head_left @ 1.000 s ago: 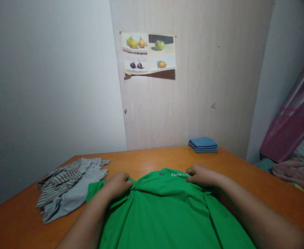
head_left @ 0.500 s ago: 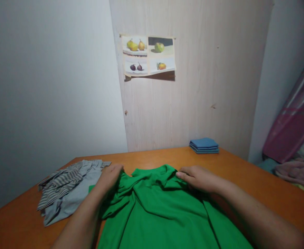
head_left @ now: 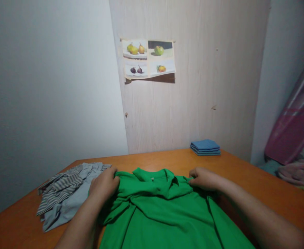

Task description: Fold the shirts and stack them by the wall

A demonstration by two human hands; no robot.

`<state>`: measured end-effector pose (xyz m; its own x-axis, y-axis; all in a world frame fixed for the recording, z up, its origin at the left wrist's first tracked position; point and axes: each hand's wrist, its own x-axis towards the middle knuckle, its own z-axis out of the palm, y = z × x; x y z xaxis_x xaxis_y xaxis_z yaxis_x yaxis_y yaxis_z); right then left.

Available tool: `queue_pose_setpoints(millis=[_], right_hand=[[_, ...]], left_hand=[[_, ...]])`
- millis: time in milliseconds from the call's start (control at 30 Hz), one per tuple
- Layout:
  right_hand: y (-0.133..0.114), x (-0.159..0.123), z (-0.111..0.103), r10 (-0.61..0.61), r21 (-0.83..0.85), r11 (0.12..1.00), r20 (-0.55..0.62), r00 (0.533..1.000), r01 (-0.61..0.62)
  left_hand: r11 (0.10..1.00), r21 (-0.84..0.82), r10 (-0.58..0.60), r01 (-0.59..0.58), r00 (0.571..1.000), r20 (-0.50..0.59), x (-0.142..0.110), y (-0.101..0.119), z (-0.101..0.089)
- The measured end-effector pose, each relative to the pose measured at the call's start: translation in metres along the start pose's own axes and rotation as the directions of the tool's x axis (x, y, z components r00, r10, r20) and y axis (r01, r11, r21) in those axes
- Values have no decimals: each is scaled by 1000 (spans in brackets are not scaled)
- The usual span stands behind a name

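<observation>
A green collared shirt (head_left: 164, 218) lies spread on the orange-brown table (head_left: 152, 159), its collar toward the far side and creases running across the chest. My left hand (head_left: 105, 183) is closed on the shirt at its left shoulder. On the opposite shoulder, my right hand (head_left: 202, 178) pinches the fabric between thumb and fingers. Between the hands the collar stands partly up, with a small label at the neck. The lower end of the shirt runs out of view at the bottom.
Left of the shirt lies a loose heap of grey and striped clothes (head_left: 69, 193). A folded blue cloth stack (head_left: 205, 147) sits at the far right edge by the wall. Beyond the table's right side are a pink wrapped bundle (head_left: 292, 121) and a crumpled pinkish cloth (head_left: 298, 173).
My hands have moved a little apart, stretching the shoulders wider. The collar has opened out, so its inside and label show. The camera view has shifted slightly.
</observation>
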<state>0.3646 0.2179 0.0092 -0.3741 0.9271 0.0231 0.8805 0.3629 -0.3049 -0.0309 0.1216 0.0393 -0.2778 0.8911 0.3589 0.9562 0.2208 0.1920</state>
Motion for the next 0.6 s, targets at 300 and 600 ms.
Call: queue_pose_setpoints(millis=[300, 600], right_hand=[[5, 6, -2, 153, -84, 981, -203, 967, -173], [-8, -4, -11, 176, -133, 967, -267, 948, -217]], left_hand=[[979, 202, 43, -38, 999, -22, -6, 22, 1], [982, 182, 42, -56, 996, 80, -8, 23, 4]])
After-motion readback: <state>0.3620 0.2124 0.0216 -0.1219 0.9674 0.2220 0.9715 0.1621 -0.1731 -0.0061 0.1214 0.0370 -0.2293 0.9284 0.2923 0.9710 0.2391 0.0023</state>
